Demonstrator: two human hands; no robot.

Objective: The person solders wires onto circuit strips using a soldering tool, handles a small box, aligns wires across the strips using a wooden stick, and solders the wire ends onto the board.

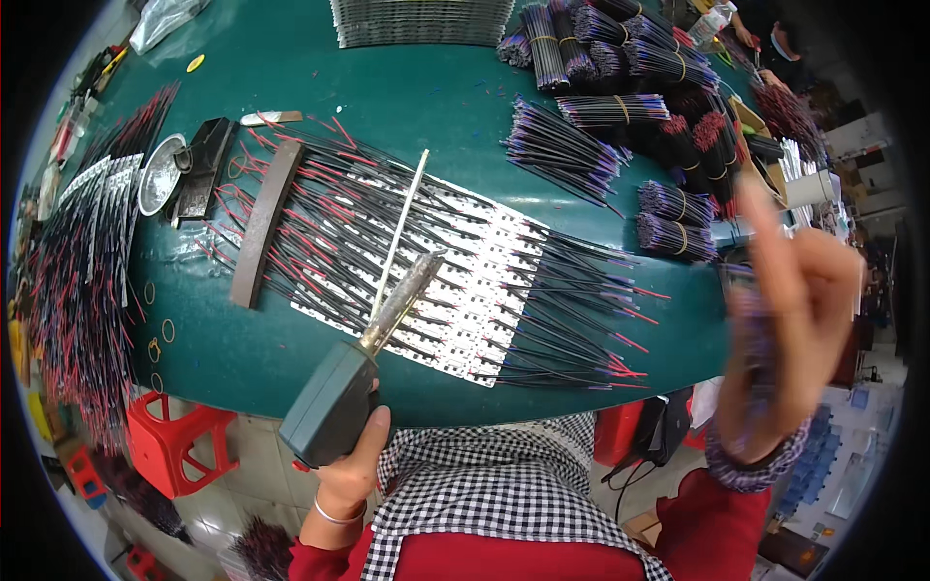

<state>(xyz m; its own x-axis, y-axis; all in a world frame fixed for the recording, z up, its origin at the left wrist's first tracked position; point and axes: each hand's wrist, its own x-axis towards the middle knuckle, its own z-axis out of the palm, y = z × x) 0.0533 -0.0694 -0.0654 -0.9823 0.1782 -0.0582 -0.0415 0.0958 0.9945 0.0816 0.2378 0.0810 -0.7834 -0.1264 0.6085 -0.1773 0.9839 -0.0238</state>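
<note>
Head view: left hand point(351, 463) fingers clamp a grey-handled soldering iron point(373, 353); blurred right hand point(790, 329) fingers grip purple wires point(751, 358).

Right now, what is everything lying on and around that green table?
Table: one, dark green, centre.
Circuit strips: many, white, with red and black wires, mid-table.
Soldering iron: one, grey-green handle, in left hand.
Wire bundles: many, dark purple, far right.
Bar: one, brown, across the wires.
Metal dish: one, silver, left.
Stool: one, red, below table.
Left hand: grips the iron.
Right hand: raised, blurred, possibly holding wires.
</note>
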